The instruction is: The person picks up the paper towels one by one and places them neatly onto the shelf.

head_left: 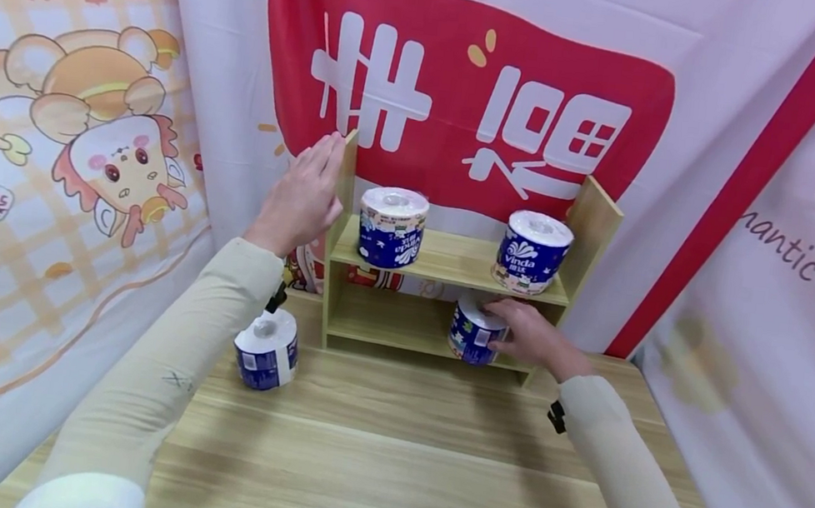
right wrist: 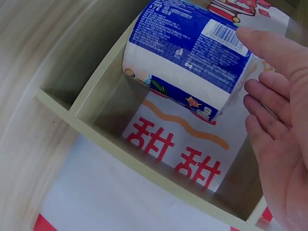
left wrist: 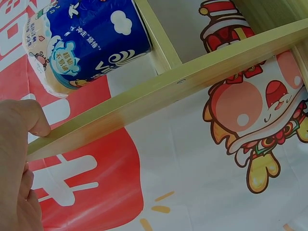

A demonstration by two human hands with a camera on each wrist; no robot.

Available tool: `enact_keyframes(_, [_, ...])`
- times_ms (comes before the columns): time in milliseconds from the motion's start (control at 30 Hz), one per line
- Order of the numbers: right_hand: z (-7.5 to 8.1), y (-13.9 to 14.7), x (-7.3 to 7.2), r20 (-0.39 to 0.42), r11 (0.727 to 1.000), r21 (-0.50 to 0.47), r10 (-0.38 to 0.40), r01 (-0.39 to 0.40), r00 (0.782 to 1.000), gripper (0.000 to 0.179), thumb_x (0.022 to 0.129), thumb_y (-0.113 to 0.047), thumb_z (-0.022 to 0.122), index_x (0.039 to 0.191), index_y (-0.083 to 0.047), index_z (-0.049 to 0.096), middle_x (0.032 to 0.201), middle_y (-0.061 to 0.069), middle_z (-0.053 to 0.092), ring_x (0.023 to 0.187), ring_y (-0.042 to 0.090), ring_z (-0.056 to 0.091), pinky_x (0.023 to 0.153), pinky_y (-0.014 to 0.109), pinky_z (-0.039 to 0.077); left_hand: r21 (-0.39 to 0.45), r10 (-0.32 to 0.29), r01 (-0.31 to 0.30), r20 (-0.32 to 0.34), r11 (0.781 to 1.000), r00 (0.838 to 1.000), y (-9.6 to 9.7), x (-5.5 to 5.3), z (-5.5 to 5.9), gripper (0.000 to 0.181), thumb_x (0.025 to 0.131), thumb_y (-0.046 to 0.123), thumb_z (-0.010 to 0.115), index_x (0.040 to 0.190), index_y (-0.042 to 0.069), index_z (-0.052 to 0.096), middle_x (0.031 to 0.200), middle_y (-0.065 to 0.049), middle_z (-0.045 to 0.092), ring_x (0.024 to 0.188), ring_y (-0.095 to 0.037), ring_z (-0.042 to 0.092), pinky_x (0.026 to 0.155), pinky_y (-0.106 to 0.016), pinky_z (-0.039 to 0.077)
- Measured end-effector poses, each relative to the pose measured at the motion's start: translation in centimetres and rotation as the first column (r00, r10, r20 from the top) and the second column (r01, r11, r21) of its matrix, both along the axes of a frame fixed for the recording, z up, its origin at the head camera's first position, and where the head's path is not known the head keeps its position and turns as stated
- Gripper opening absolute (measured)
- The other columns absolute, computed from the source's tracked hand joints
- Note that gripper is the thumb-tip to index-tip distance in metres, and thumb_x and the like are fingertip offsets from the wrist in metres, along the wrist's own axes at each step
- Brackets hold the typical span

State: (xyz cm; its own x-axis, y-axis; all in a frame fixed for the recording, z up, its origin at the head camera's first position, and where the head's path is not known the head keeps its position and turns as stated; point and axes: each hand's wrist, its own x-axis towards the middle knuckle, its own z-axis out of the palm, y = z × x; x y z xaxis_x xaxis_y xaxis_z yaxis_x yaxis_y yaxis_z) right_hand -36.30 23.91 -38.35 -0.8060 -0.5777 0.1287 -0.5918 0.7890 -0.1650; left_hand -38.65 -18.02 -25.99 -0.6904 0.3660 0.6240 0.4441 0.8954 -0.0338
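A small wooden two-tier shelf (head_left: pixel 406 333) stands on the table. My left hand (head_left: pixel 301 196) grips the top of its left side panel (left wrist: pixel 110 108), thumb on one face and fingers on the other. On the lower tier, toward the right, sits a blue-and-white toilet roll (right wrist: pixel 183 53). My right hand (head_left: pixel 537 336) is at this roll, its thumb touching the wrapper by the barcode and its other fingers stretched over the top. Two more wrapped rolls stand on the upper tier, a left roll (head_left: pixel 391 231) and a right roll (head_left: pixel 532 251).
Another toilet roll (head_left: pixel 265 355) stands on the table (head_left: pixel 370 451), left of the shelf and under my left forearm. Printed cloth (head_left: pixel 469 110) hangs close behind the shelf, with more cloth along both sides. The shelf's right side panel (head_left: pixel 595 229) rises beside my right hand.
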Motion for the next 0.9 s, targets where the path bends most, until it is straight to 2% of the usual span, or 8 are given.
enact_keyframes(233, [0.8, 0.3, 1.7, 0.026, 1.0, 0.018, 0.023, -0.023, 0.999, 0.068, 0.09, -0.014, 0.084, 0.148, 0.005, 0.055, 0.151, 0.028, 0.057, 0.141, 0.047, 0.055, 0.116, 0.06, 0.049, -0.006, 0.011, -0.011, 0.003, 1.0, 1.0, -0.1, 0.0, 0.0, 0.081, 0.102, 0.017, 0.062, 0.168, 0.001, 0.017, 0.175, -0.019, 0.026, 0.164, -0.036, 0.025, 0.133, -0.049, 0.026])
enact_keyframes(500, [2.2, 0.4, 3.5, -0.046, 0.995, 0.069, 0.078, -0.075, 0.996, 0.066, 0.091, -0.018, 0.084, 0.146, 0.005, 0.057, 0.148, 0.027, 0.06, 0.139, 0.047, 0.057, 0.113, 0.06, 0.05, -0.003, 0.009, -0.009, 0.008, 1.0, 1.0, -0.1, 0.1, 0.0, 0.081, 0.102, 0.016, 0.062, 0.168, 0.0, 0.018, 0.176, -0.018, 0.023, 0.164, -0.036, 0.024, 0.133, -0.049, 0.026])
enact_keyframes(900, [6.6, 0.6, 6.8, -0.02, 0.987, 0.158, 0.037, -0.033, 0.999, 0.074, 0.091, -0.022, 0.084, 0.154, -0.001, 0.051, 0.159, 0.024, 0.051, 0.146, 0.045, 0.051, 0.112, 0.059, 0.051, -0.019, 0.016, -0.016, -0.007, 1.0, 1.0, 0.0, 0.2, 0.0, 0.081, 0.102, 0.017, 0.063, 0.167, 0.0, 0.019, 0.175, -0.019, 0.027, 0.163, -0.036, 0.026, 0.133, -0.049, 0.027])
